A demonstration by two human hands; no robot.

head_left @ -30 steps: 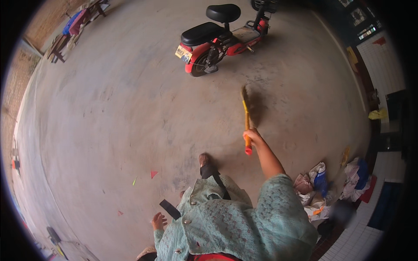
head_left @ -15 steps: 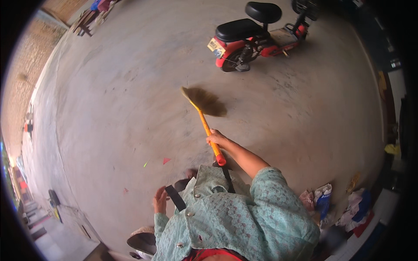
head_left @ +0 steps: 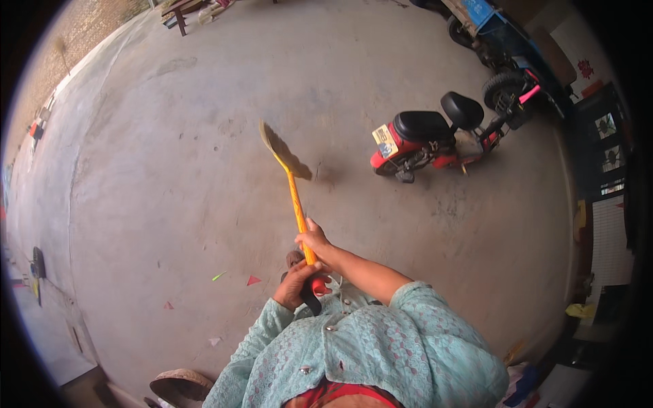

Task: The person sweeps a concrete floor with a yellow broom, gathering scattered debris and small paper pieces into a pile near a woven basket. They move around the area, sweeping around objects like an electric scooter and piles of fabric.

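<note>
A broom with an orange-yellow handle (head_left: 296,204) and a fan of brown bristles (head_left: 284,151) reaches forward over the concrete floor. My right hand (head_left: 316,243) is wrapped round the lower part of its handle. Closer to my body, my left hand (head_left: 294,282) is closed on the handle near its red end cap (head_left: 320,284). A black strap (head_left: 310,298) hangs beside the left hand. On the floor to the left lie a red paper scrap (head_left: 253,280) and a thin green sliver (head_left: 218,276).
A red electric scooter (head_left: 435,139) stands ahead to the right, with a blue cargo vehicle (head_left: 500,34) behind it. A round basket-like thing (head_left: 180,387) is at the lower left. Farther off at the left stands a wooden bench (head_left: 179,15).
My left hand has come up from my side and taken hold of the handle's near end. The broom has swung left. My view has shifted, bringing the blue vehicle into sight.
</note>
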